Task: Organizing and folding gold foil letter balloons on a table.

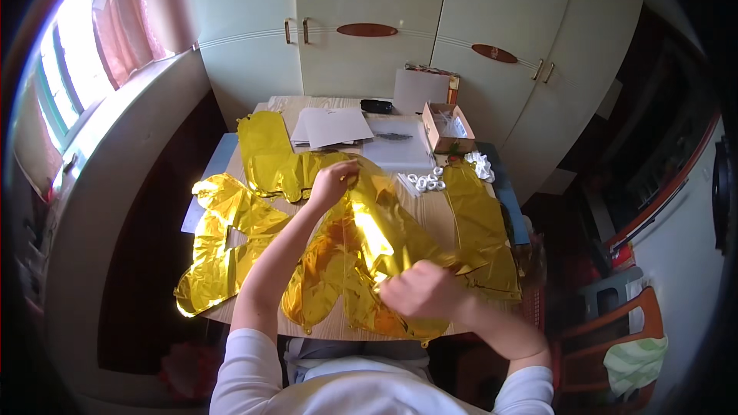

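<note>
A shiny gold foil balloon (pixel 384 234), flat and creased, is stretched between my hands over the near middle of the table. My left hand (pixel 333 183) is closed on its far edge. Lower and to the right, my right hand (pixel 417 290) grips the near right part of the foil, slightly blurred. A second flat gold foil balloon (pixel 211 250) lies to the left of my left forearm. Behind it is another gold foil balloon (pixel 269 157), partly overlapped by the held one. More gold foil (pixel 480 234) is spread at the table's right side.
Along the back of the wooden table (pixel 286 102) are white papers (pixel 330 126), a black case (pixel 377 106) and an open box (pixel 450 129). Small white rings (pixel 427 180) lie beside a white crumpled bundle (pixel 481 167). A wooden chair (pixel 652 315) stands at right; cupboards (pixel 369 0) rise behind.
</note>
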Demonstrator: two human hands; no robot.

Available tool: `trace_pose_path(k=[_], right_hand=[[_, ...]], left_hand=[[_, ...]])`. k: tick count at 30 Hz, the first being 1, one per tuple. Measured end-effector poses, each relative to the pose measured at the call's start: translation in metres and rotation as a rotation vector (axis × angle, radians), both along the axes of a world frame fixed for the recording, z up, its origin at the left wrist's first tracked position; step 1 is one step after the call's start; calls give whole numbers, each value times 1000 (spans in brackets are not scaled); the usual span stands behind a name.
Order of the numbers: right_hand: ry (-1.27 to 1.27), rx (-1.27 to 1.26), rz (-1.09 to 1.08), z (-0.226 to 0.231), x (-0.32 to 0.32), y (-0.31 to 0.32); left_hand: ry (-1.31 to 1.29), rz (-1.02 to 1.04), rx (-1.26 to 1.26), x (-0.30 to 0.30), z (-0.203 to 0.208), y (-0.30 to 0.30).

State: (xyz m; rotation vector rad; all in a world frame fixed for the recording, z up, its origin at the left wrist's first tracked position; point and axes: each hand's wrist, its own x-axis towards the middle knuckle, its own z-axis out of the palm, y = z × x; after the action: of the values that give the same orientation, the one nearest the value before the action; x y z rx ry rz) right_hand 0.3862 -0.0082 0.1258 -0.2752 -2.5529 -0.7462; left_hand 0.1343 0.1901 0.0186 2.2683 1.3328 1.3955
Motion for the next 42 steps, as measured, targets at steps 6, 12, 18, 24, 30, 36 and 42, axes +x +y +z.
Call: trace_pose_path(k=[6,12,18,24,30,36,42], right_hand=[[53,-192,-13,-105,-24,-17],[42,-239,-150,-140,-32,-33],[24,-286,-223,-139,-41,-40],[58,-354,-279,-139,-47,-45],[35,-391,-326,-134,-50,-47],[-3,-454,-386,-141,-49,-48],[30,-500,-396,-138,-51,-46]], left_hand=[[305,-47,-118,-19,-66,-2],[489,-77,-126,-21,-68,-12],[581,-74,-83,-21,-64,-20],[605,181,-326,5,-34,-54],[695,16,-395,19,-40,-96],[788,-46,-341,27,-50,-108],[774,-96,-317,26,-56,-107]])
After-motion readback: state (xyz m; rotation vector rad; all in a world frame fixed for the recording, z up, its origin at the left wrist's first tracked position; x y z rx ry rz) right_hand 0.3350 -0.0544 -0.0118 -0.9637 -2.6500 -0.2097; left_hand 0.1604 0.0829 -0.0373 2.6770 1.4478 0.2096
